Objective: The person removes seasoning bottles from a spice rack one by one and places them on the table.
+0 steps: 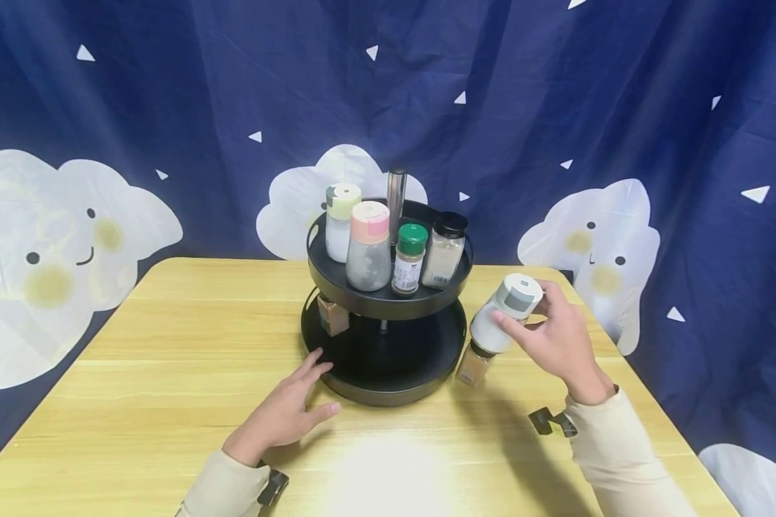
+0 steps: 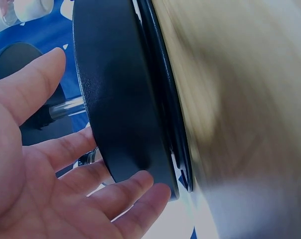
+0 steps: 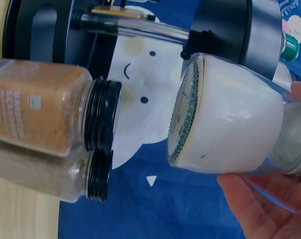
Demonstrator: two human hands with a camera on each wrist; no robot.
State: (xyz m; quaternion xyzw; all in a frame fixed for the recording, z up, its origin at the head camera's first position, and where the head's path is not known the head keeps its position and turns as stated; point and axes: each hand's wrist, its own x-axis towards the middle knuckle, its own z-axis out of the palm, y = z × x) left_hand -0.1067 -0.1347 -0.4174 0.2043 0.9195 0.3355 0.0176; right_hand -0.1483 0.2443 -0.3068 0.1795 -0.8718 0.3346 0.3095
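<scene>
My right hand [image 1: 559, 341] grips a glass shaker jar [image 3: 235, 114] of white powder near its grey-and-white cap [image 1: 519, 294]. The jar is raised and tilted, its base over the black lids of two square spice jars. One is an orange-brown seasoning jar [image 3: 41, 107]; a paler jar [image 3: 46, 169] stands beside it. At the left front of a two-tier black turntable rack [image 1: 388, 395], my left hand [image 1: 284, 416] has its fingers extended. Its fingertips [image 2: 143, 178] are right at the lower tray's rim [image 2: 118, 94], and the palm holds nothing.
On the upper tray stand a yellow-capped shaker [image 1: 338, 233], a pink-capped shaker [image 1: 368, 258], a green-capped bottle [image 1: 409, 262], a black-lidded jar [image 1: 444, 255] and a tall dark cylinder [image 1: 396, 194]. A brown spice jar [image 1: 333, 316] is at the lower tray's left. A blue curtain [image 1: 233, 72] hangs behind the table.
</scene>
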